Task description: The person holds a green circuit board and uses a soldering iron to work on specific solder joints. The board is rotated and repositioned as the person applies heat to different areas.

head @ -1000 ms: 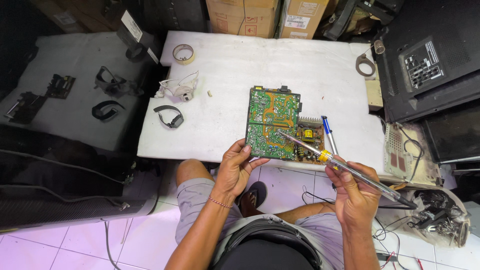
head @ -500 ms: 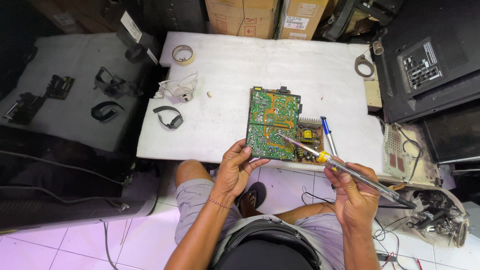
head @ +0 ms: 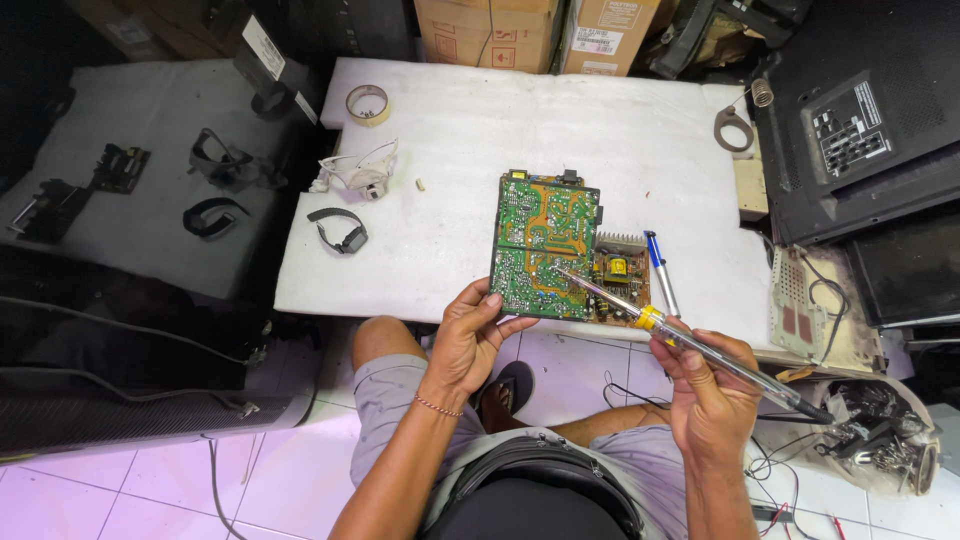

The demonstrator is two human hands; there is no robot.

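Over the last second almost nothing shifts, and we read that as steady work at one spot. Our left hand (head: 468, 335) still grips the near edge of the green circuit board (head: 543, 247), thumb on top and fingers curled beneath, keeping it tilted up from the white foam pad (head: 470, 150). Our right hand (head: 708, 385) stays closed around the clear handle of the soldering iron (head: 690, 345), whose metal tip rests on the lower part of the board, just beyond the left thumb. The tip sits at about the same point as a moment ago, so the contact seems held rather than moved along.

Just past the iron lies a second small board (head: 618, 280) and a blue pen (head: 660, 270). Well to the left of the left hand lie a black wrist strap (head: 340, 230) and a tape roll (head: 367, 104).
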